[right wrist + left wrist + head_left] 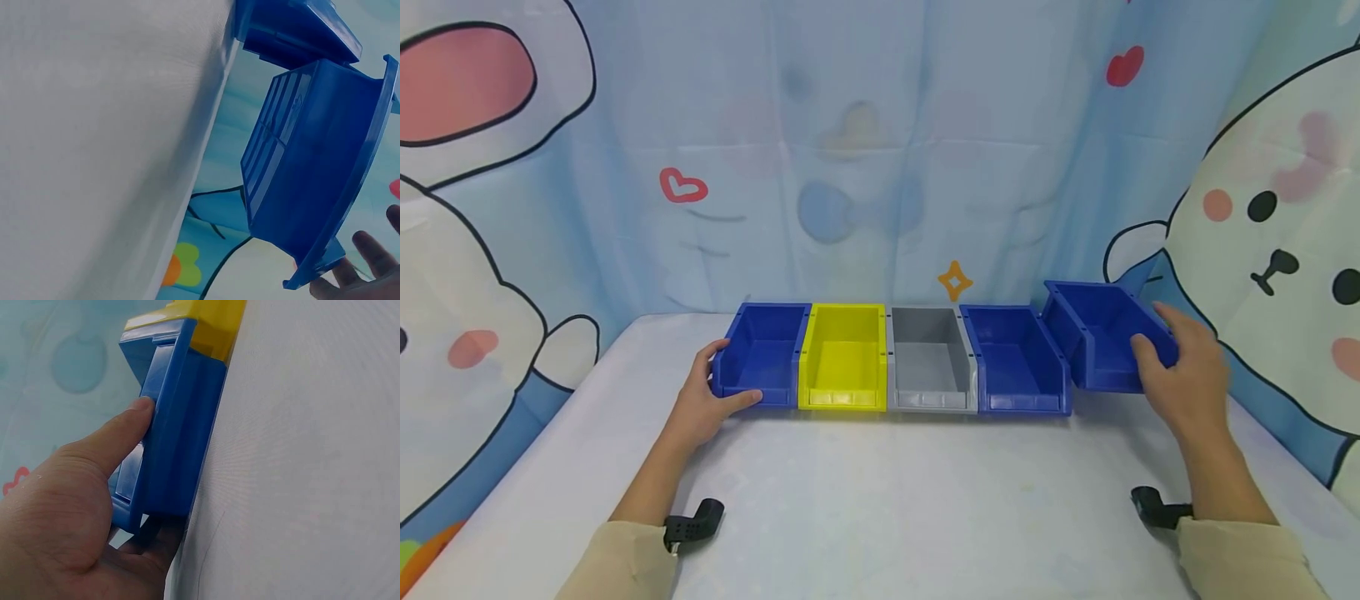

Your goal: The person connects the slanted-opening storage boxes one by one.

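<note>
At the left end of a row of bins, my left hand (703, 405) grips a blue storage bin (766, 354), thumb on its front lip and fingers round its outer side. In the left wrist view the thumb (134, 422) presses that lip. My right hand (1189, 371) holds another blue bin (1108, 337) by its right side, lifted off the table and tilted. Its ribbed underside (269, 140) faces the right wrist camera. Between these two bins stand a yellow bin (843, 358), a grey bin (931, 354) and a blue bin (1015, 358), side by side.
The bins stand toward the back of a table with a white cover (880, 500). Behind hangs a light blue curtain (865, 100) printed with cartoon animals and hearts. The raised bin overlaps the right edge of the standing blue bin in the head view.
</note>
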`<state>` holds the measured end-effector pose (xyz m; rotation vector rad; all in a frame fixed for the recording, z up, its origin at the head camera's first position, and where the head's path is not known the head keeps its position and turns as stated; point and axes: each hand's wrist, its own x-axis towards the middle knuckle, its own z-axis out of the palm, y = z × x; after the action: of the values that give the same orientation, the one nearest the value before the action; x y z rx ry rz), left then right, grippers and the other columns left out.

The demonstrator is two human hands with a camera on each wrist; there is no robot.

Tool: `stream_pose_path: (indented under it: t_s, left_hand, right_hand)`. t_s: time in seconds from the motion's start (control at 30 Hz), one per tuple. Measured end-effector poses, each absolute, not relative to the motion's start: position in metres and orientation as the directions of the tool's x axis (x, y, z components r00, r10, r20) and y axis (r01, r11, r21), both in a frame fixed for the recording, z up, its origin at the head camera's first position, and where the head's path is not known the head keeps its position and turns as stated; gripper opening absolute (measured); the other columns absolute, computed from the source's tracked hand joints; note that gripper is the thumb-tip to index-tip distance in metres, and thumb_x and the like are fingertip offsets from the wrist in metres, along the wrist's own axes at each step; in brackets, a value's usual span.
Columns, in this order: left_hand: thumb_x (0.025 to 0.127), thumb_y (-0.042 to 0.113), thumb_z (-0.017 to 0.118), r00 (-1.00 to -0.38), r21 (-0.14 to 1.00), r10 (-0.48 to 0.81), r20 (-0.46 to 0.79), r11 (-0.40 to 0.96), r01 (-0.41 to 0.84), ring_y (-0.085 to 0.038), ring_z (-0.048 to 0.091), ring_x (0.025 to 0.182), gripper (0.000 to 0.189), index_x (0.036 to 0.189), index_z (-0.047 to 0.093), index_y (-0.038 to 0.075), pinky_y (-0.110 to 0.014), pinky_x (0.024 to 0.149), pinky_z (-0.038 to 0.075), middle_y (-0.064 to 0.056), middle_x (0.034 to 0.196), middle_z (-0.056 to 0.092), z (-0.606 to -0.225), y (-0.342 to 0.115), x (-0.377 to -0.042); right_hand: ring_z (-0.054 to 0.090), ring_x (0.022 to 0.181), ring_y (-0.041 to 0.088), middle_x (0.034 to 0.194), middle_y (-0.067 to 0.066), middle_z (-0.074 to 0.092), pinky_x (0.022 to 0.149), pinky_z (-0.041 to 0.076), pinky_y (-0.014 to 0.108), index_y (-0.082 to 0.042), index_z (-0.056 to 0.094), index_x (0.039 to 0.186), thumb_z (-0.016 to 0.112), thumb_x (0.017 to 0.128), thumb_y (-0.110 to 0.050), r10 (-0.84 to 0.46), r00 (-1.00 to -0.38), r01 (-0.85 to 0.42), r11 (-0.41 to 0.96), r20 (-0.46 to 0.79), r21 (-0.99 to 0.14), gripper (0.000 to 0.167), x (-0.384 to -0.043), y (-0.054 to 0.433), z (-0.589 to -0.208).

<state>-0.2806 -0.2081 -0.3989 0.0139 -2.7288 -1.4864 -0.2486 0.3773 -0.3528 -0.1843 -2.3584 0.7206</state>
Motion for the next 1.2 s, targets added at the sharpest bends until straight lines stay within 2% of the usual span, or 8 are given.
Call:
stream_pose_path:
  t_s: [0.27, 0.43, 0.53, 0.7, 0.97, 1.2]
  left_hand:
    - [0.091, 0.031, 0.080, -0.999, 0.843, -0.014, 0.033, 0.537, 0.020, -0.048, 0.016, 0.157, 0.103, 0.166, 0.009, 0.025, -0.067, 0.125, 0.020, -0.023, 0.173, 0.010, -0.399, -0.209, -0.280]
    - [0.091, 0.031, 0.080, -0.999, 0.841, -0.018, 0.035, 0.541, 0.020, -0.048, 0.016, 0.157, 0.103, 0.166, 0.009, 0.025, -0.067, 0.125, 0.020, -0.022, 0.173, 0.010, -0.399, -0.209, -0.280]
    - [0.091, 0.030, 0.080, -0.999, 0.842, -0.018, 0.038, 0.539, 0.022, -0.048, 0.016, 0.157, 0.103, 0.166, 0.009, 0.025, -0.067, 0.125, 0.021, -0.022, 0.173, 0.010, -0.399, -0.209, -0.280]
    - [0.091, 0.032, 0.080, -0.999, 0.843, -0.015, 0.044, 0.538, 0.029, -0.048, 0.017, 0.157, 0.103, 0.166, 0.010, 0.025, -0.066, 0.125, 0.021, -0.023, 0.173, 0.010, -0.398, -0.208, -0.279]
    - [0.090, 0.032, 0.081, -0.999, 0.845, -0.017, 0.043, 0.535, 0.027, -0.048, 0.017, 0.157, 0.104, 0.166, 0.010, 0.025, -0.066, 0.125, 0.021, -0.023, 0.173, 0.010, -0.399, -0.208, -0.281]
    - [0.091, 0.031, 0.080, -0.999, 0.846, -0.017, 0.045, 0.532, 0.030, -0.047, 0.017, 0.157, 0.103, 0.166, 0.010, 0.025, -0.066, 0.125, 0.021, -0.022, 0.173, 0.010, -0.400, -0.209, -0.281]
  right_hand:
    - [0.019, 0.156, 0.049, 0.170, 0.019, 0.025, 0.119, 0.013, 0.079, -0.013, 0.034, 0.162, 0.048, 0.105, -0.024, 0.185, -0.764, -0.160, 0.874, 0.618, -0.459, 0.060, -0.249, 0.365, -0.353]
    - [0.021, 0.156, 0.049, 0.170, 0.020, 0.026, 0.121, 0.013, 0.077, -0.012, 0.033, 0.162, 0.049, 0.106, -0.021, 0.092, -0.779, -0.238, 0.872, 0.621, -0.428, 0.060, -0.250, 0.362, -0.354]
    - [0.031, 0.149, 0.054, 0.170, 0.018, 0.026, 0.115, 0.023, 0.079, -0.016, 0.030, 0.164, 0.049, 0.107, -0.020, 0.033, -0.816, -0.281, 0.850, 0.578, -0.445, 0.060, -0.250, 0.359, -0.355]
    - [0.040, 0.138, 0.060, 0.169, 0.019, 0.027, 0.100, 0.037, 0.082, -0.020, 0.028, 0.165, 0.048, 0.108, -0.017, -0.057, -0.869, -0.321, 0.820, 0.491, -0.473, 0.060, -0.251, 0.355, -0.355]
    - [0.026, 0.150, 0.057, 0.170, 0.018, 0.027, 0.110, 0.026, 0.081, -0.019, 0.029, 0.165, 0.044, 0.109, -0.017, -0.122, -0.895, -0.337, 0.814, 0.428, -0.473, 0.057, -0.251, 0.352, -0.355]
    - [0.025, 0.151, 0.056, 0.170, 0.017, 0.027, 0.111, 0.027, 0.080, -0.017, 0.031, 0.164, 0.043, 0.109, -0.016, -0.127, -0.906, -0.321, 0.827, 0.404, -0.462, 0.056, -0.252, 0.350, -0.353]
